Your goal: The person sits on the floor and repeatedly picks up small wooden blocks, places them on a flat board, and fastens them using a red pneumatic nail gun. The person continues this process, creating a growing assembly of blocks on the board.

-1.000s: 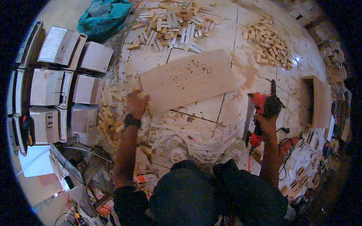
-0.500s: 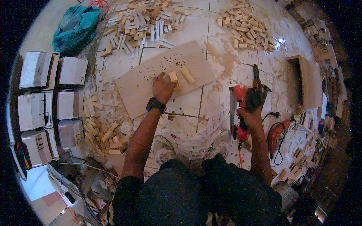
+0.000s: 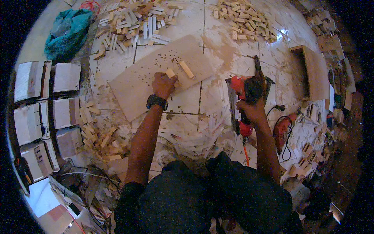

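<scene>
A wooden board [image 3: 130,93] is laid on the tiled floor [image 3: 184,103], its long axis slanted from near left to far right, with a wood strip [image 3: 186,69] set crosswise on it. Over the board, a small block [image 3: 170,73] is pinched by the left hand [image 3: 163,85], its forearm slanted inward; a red-and-black power tool [image 3: 238,86], aligned fore-and-aft, is grasped by the right hand [image 3: 253,111].

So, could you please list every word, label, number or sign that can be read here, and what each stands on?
No words, brands or numbers can be read.
Pale box at lower left: small dark marks, too blurred to read.
Red tool in the right hand: no legible lettering.
Dark wristband by the left hand: nothing legible.
</scene>
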`<action>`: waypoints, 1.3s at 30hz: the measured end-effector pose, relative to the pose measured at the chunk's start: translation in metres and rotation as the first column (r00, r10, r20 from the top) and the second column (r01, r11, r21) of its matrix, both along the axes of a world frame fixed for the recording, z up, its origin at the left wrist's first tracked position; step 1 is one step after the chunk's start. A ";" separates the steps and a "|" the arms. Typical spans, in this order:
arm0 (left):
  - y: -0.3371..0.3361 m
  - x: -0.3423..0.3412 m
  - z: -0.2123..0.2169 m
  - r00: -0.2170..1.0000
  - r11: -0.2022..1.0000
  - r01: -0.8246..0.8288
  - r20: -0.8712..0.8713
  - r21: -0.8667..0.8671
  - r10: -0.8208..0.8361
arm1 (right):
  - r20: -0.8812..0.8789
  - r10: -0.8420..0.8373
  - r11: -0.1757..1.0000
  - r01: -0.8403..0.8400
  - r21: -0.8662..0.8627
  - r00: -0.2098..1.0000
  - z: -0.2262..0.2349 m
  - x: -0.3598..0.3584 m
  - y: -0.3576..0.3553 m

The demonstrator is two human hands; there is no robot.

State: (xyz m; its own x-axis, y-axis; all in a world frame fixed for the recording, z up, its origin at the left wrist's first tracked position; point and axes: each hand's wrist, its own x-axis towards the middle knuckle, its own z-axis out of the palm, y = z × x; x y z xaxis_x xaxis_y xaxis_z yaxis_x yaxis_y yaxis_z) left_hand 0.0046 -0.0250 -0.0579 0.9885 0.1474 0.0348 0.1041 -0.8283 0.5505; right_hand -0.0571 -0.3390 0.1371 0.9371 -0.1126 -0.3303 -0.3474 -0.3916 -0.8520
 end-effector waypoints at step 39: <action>-0.155 -0.109 0.053 0.748 0.867 0.492 -0.474 -0.076 -0.465 | -0.008 0.040 0.988 -0.041 -0.147 0.999 0.001 0.001 -0.016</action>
